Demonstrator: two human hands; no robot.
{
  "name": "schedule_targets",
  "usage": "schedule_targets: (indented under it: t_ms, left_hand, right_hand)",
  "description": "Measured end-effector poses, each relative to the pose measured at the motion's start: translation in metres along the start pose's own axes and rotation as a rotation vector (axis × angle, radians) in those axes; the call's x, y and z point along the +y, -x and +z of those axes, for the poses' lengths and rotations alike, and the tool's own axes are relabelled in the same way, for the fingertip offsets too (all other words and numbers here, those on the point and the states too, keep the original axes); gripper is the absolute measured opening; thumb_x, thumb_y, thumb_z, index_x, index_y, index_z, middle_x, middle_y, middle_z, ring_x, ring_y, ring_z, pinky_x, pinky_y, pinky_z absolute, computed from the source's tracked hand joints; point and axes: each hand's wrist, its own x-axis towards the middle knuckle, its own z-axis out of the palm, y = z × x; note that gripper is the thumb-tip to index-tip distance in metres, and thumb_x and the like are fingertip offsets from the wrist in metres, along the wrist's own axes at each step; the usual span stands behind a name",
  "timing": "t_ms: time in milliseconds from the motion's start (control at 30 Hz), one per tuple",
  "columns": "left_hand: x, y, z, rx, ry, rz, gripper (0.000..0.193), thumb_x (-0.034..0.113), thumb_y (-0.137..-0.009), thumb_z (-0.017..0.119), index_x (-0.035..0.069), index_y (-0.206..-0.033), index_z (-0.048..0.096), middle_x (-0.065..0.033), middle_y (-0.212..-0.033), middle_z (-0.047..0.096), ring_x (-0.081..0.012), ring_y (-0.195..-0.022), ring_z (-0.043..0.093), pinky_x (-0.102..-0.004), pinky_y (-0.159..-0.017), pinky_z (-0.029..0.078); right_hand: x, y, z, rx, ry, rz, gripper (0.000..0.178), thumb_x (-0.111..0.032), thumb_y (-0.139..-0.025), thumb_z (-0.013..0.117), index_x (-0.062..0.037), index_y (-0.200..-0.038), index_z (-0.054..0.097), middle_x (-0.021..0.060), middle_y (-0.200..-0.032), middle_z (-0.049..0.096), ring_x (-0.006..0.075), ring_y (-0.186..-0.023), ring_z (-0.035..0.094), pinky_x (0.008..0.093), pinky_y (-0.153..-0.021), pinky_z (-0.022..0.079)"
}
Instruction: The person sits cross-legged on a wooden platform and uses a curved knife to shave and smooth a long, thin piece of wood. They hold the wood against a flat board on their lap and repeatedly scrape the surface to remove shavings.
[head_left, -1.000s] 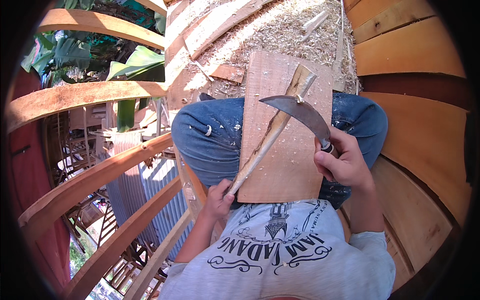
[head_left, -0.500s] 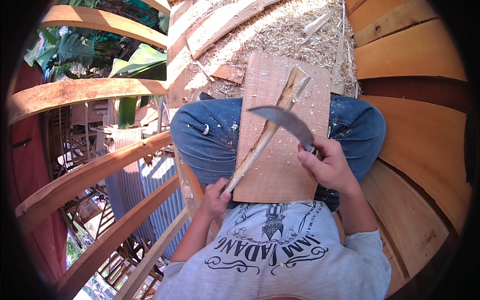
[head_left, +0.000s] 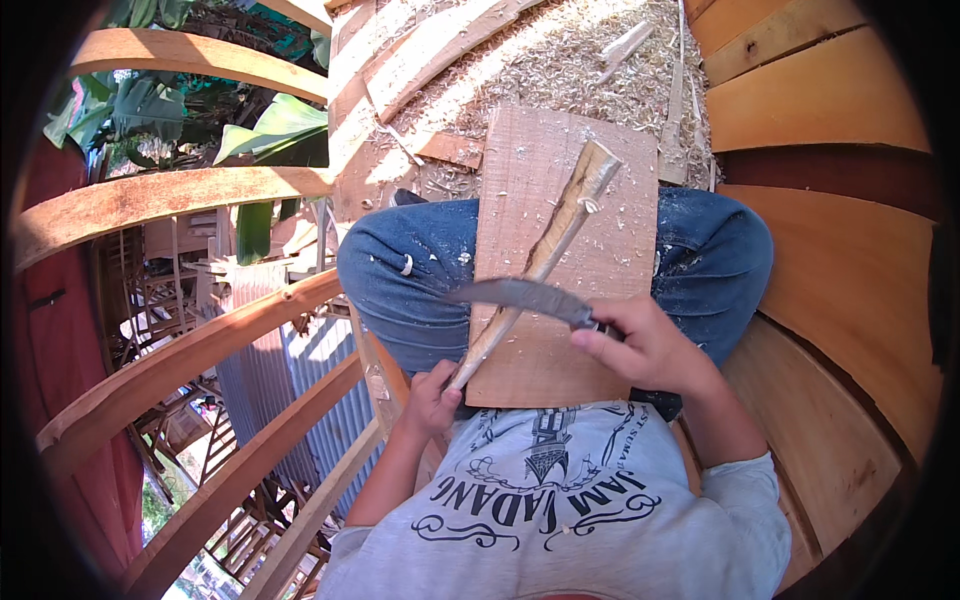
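So the left hand [head_left: 433,398] is wrapped round the near end of the stick [head_left: 560,232], which slants up and away to the right of that hand, over the board [head_left: 550,375] on the lap. The right hand [head_left: 645,345] has its fingers closed on the knife [head_left: 525,294] handle, and the curved blade points left from that hand, crossing over the stick. Can't tell if it's actually touching. A little curl [head_left: 589,205] sits on the stick beyond both hands, and way past them there's loads of shavings [head_left: 555,85].
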Motion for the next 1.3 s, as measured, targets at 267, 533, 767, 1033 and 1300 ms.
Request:
schedule_targets:
  t_ms: [267,533,767,1033,1300]
  left_hand:
    - [-0.001,0.003,0.000,0.000,-0.016,-0.011,0.048,0.045,-0.092,0.049,-0.002,-0.093,0.057,-0.0105,-0.062,0.047,-0.0219,-0.051,0.052,-0.0301,-0.051,0.041]
    - [0.002,-0.001,0.000,-0.006,-0.007,0.014,0.046,0.043,-0.093,0.048,-0.002,-0.092,0.057,-0.0107,-0.062,0.046,-0.0232,-0.051,0.051,-0.0308,-0.050,0.040]
    - [0.001,0.000,0.001,0.009,-0.009,-0.015,0.044,0.042,-0.093,0.049,-0.001,-0.091,0.057,-0.0109,-0.062,0.047,-0.0246,-0.051,0.052,-0.0309,-0.050,0.040]
    - [-0.003,0.001,0.002,-0.002,0.101,-0.039,0.047,0.046,-0.093,0.048,0.000,-0.088,0.054,-0.0064,-0.058,0.042,-0.0180,-0.049,0.047,-0.0283,-0.048,0.038]
    - [0.010,-0.005,-0.008,-0.080,0.171,-0.175,0.052,0.053,-0.086,0.056,0.001,-0.087,0.051,0.0003,-0.061,0.040,-0.0100,-0.054,0.042,-0.0272,-0.050,0.034]
  right_hand:
    - [-0.011,-0.003,-0.023,0.066,0.020,-0.009,0.028,-0.022,-0.093,0.055,0.0005,-0.075,0.055,0.0014,-0.050,0.047,0.0067,-0.044,0.042,0.0238,-0.043,0.033]
    - [-0.010,-0.007,-0.024,0.176,-0.040,0.053,0.030,-0.022,-0.094,0.054,-0.0019,-0.072,0.056,-0.0021,-0.052,0.050,0.0031,-0.045,0.045,0.0208,-0.041,0.035]
    - [-0.011,-0.011,-0.015,0.315,-0.256,0.166,0.037,-0.027,-0.096,0.051,-0.0034,-0.068,0.050,0.0016,-0.052,0.049,0.0071,-0.040,0.045,0.0216,-0.038,0.034]
    - [-0.009,-0.005,-0.023,0.409,-0.444,0.025,0.033,-0.024,-0.097,0.048,-0.0046,-0.071,0.045,-0.0003,-0.051,0.043,0.0067,-0.036,0.043,0.0215,-0.034,0.035]
    - [0.012,0.001,-0.015,0.489,-0.313,-0.044,0.022,-0.020,-0.095,0.049,-0.0018,-0.083,0.051,0.0001,-0.050,0.045,0.0064,-0.037,0.043,0.0215,-0.036,0.034]
